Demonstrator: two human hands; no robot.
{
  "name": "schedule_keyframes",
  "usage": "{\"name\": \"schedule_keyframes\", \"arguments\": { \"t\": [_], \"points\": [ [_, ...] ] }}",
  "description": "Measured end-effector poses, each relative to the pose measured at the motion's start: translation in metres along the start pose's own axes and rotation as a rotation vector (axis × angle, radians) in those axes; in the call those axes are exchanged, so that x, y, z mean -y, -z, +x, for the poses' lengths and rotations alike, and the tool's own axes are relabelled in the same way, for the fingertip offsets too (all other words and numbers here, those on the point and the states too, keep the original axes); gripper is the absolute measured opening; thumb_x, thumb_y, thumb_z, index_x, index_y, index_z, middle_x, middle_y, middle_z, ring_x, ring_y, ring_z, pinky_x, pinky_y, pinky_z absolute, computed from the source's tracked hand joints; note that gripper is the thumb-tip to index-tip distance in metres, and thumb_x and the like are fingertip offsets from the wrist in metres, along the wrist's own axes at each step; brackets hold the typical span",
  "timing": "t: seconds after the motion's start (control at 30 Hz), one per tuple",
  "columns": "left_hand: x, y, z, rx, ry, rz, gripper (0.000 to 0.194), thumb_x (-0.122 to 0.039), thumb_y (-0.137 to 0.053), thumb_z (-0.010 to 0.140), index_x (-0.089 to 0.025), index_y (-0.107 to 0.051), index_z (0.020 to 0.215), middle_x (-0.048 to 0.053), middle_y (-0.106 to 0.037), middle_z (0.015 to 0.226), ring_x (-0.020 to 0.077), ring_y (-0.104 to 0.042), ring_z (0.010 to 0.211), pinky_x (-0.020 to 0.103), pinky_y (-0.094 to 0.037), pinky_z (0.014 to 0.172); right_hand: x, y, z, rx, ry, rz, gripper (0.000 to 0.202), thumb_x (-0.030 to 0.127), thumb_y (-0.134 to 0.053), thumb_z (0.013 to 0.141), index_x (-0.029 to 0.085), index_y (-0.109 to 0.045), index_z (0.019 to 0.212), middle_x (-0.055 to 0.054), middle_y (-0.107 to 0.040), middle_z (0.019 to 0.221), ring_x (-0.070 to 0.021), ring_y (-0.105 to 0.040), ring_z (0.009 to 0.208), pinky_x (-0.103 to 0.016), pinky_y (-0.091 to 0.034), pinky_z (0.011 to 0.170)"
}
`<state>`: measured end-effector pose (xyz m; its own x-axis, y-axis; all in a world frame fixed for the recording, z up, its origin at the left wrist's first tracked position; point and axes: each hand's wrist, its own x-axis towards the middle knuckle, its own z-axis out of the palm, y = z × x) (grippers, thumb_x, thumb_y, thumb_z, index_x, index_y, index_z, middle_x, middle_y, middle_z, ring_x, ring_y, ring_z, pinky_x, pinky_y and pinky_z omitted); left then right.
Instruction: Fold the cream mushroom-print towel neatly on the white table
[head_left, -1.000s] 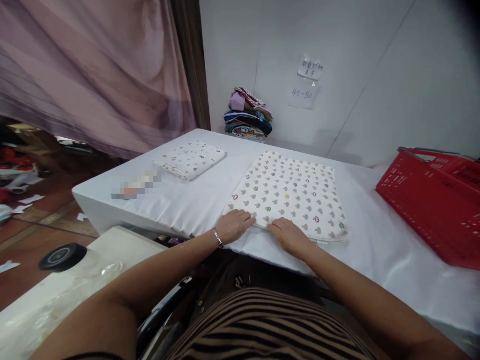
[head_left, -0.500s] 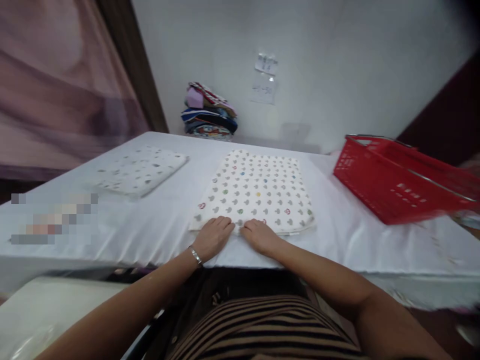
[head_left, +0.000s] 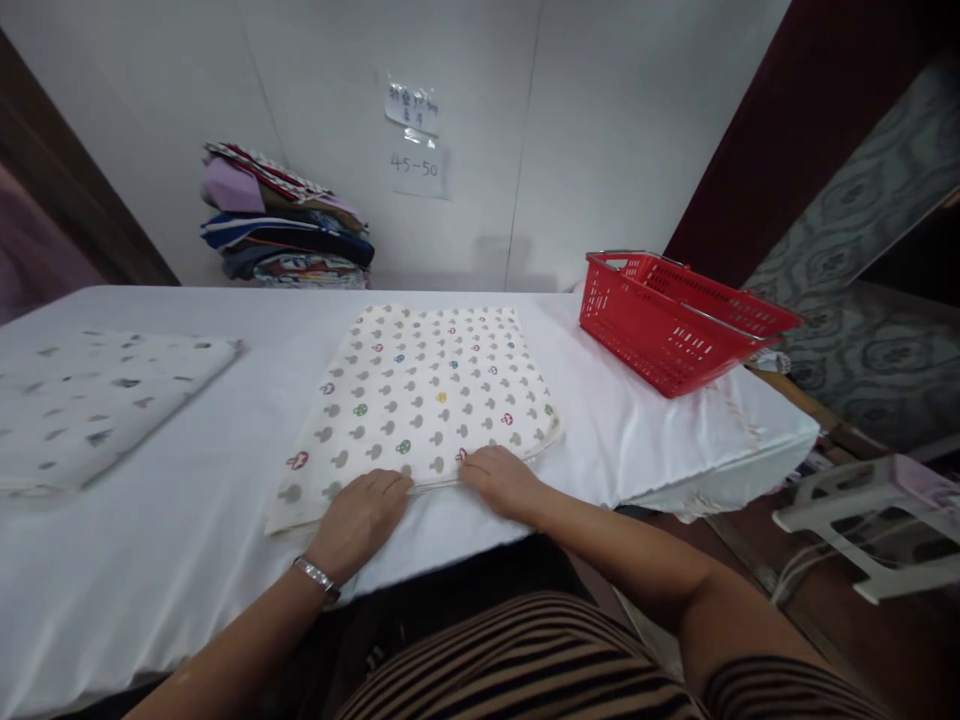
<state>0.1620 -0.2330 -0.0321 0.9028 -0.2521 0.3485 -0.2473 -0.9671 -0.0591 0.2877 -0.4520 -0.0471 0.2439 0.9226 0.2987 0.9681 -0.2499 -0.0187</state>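
A folded white cloth printed with grey and a few coloured mushrooms lies flat in front of me. At its near edge, left of the middle, my left hand has its fingers curled over the border; a silver bracelet is on that wrist. My right hand grips the same edge a little further right, fingers bent and pressed together. Both thumbs are mostly hidden beneath the hands. Off to the left rests another folded white cloth with a scattered dark print, apart from my hands.
White fabric covers the table. A red plastic basket stands at the right. Against the wall is a stack of folded textiles, left of two paper signs. A white plastic stool is on the floor at right.
The view has swung to the right, so the table, cloths and basket sit further left in the picture. Both hands stay at the mushroom cloth's near edge, now slightly further apart.
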Motion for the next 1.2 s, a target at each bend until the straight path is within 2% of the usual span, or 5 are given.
{"name": "schedule_keyframes", "arguments": {
  "t": [0.37,0.5,0.87,1.1,1.2],
  "points": [
    [0.002,-0.001,0.002,-0.016,0.050,-0.095,0.023,-0.021,-0.040,0.088,-0.019,-0.063,0.092,0.007,-0.067,0.090,0.0202,-0.060,0.083,0.033,-0.050,0.072,-0.078,0.053,-0.102,-0.242,-0.345,0.083,0.036,0.008,-0.046,0.079,0.019,-0.060,0.110,-0.010,-0.059,0.116,-0.0219,-0.050,0.112,-0.043,-0.041,0.093],
    [0.000,-0.001,0.001,-0.028,0.048,-0.097,0.023,-0.022,-0.041,0.088,-0.018,-0.063,0.092,0.008,-0.066,0.089,0.0208,-0.060,0.083,0.034,-0.050,0.072,-0.080,0.059,-0.093,-0.311,-0.469,0.222,0.024,0.015,-0.048,0.084,0.020,-0.066,0.098,-0.008,-0.065,0.101,-0.0181,-0.059,0.095,-0.035,-0.049,0.084],
    [-0.006,-0.004,-0.001,-0.026,0.085,-0.072,0.022,-0.021,-0.042,0.088,-0.016,-0.063,0.094,0.008,-0.066,0.092,0.0215,-0.059,0.086,0.035,-0.050,0.074,-0.070,0.054,-0.050,0.043,-0.158,0.194,0.018,0.021,-0.052,0.088,0.019,-0.070,0.086,-0.005,-0.067,0.088,-0.0170,-0.058,0.084,-0.030,-0.044,0.078],
    [-0.006,-0.007,-0.002,-0.048,0.101,-0.079,0.023,-0.022,-0.042,0.088,-0.016,-0.064,0.094,0.008,-0.066,0.092,0.0215,-0.059,0.085,0.035,-0.050,0.074,-0.068,0.055,-0.054,-0.072,-0.146,0.051,0.020,0.017,-0.048,0.090,0.020,-0.068,0.089,-0.006,-0.066,0.093,-0.0177,-0.055,0.087,-0.032,-0.039,0.078],
    [-0.005,-0.009,-0.003,-0.050,0.105,-0.092,0.023,-0.022,-0.043,0.088,-0.017,-0.064,0.095,0.008,-0.066,0.091,0.0211,-0.059,0.085,0.035,-0.050,0.075,-0.066,0.054,-0.060,0.012,-0.067,0.022,0.021,0.015,-0.046,0.090,0.019,-0.066,0.088,-0.005,-0.065,0.090,-0.0170,-0.053,0.084,-0.031,-0.037,0.076]
  ]
}}
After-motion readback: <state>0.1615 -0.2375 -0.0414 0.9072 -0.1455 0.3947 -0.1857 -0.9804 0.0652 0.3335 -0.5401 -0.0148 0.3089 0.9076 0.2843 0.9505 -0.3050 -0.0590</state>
